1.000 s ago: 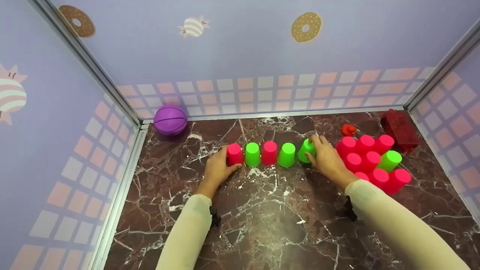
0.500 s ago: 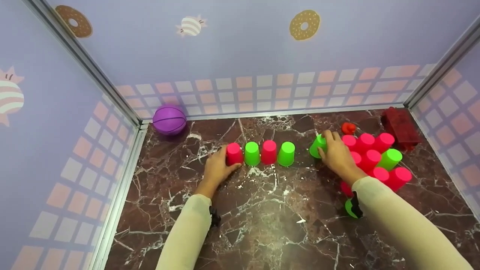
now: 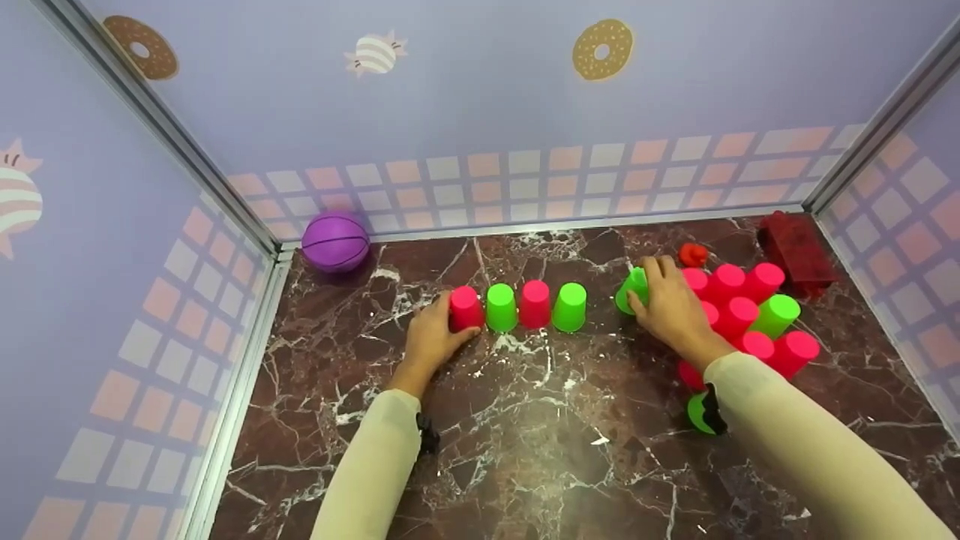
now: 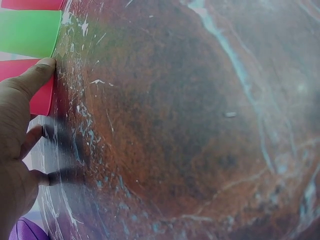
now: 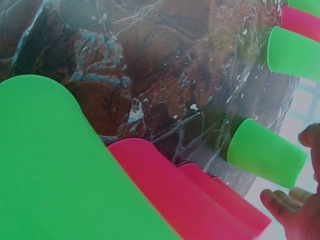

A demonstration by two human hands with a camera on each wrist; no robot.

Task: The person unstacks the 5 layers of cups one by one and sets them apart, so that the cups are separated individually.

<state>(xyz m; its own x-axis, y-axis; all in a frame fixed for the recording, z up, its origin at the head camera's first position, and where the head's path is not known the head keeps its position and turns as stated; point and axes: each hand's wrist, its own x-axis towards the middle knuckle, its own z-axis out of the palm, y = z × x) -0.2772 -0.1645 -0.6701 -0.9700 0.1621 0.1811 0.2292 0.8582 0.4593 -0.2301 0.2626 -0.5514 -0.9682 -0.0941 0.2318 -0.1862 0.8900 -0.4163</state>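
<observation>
Four upside-down cups stand in a row in the head view. My left hand (image 3: pixel 433 337) grips the pink cup (image 3: pixel 466 306) at the left end, its thumb lying across the near side. Following to the right are a green cup (image 3: pixel 502 307), a second pink cup (image 3: pixel 535 304) and another green cup (image 3: pixel 570 307). Apart from the row stands one more green cup (image 3: pixel 628 294), with my right hand (image 3: pixel 675 309) spread about it. In the right wrist view the thumb (image 5: pixel 309 136) stands off this cup, while fingertips (image 5: pixel 272 199) lie close to its other side.
Several pink cups (image 3: pixel 739 316) crowd to the right of my right hand, with a green cup (image 3: pixel 780 312) among them. Another green cup (image 3: pixel 700 414) is partly under my sleeve. A purple ball (image 3: pixel 335 242), a small red object (image 3: pixel 693 254) and a red block (image 3: pixel 796 251) sit toward the back wall.
My right hand has moved the green cup rightward, away from the row toward the pink cluster. Its thumb has since spread a little. My left hand stays at the pink cup.
</observation>
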